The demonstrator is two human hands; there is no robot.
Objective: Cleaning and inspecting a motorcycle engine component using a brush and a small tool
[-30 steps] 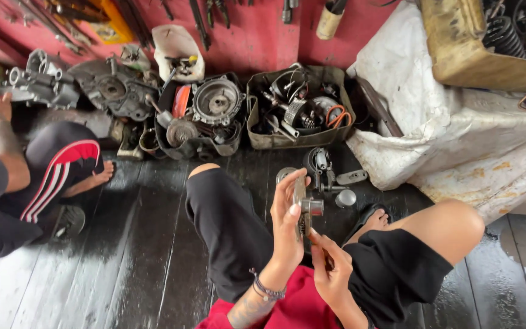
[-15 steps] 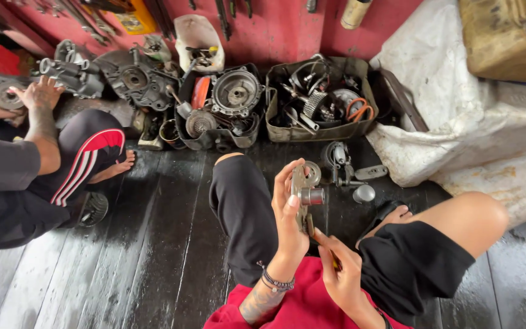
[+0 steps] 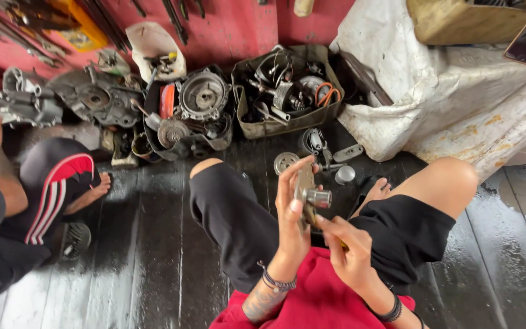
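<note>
Floor (image 3: 153, 268): dark wooden planks, wet-looking and worn, with pale patches at the right edge. Along the red wall stand engine casings (image 3: 92, 97), a round metal housing (image 3: 203, 96) and a shallow tray (image 3: 287, 91) full of mixed metal parts and wires. Just in front of the tray lie a small round disc (image 3: 285, 162), a small metal cap (image 3: 345, 175) and a flat metal bracket (image 3: 348, 152), near one another. A white sheet (image 3: 458, 103) is heaped on the planks at the right. A sandal (image 3: 75, 239) rests at the left, beside a seated person's leg. Two people sit directly on the planks.
</note>
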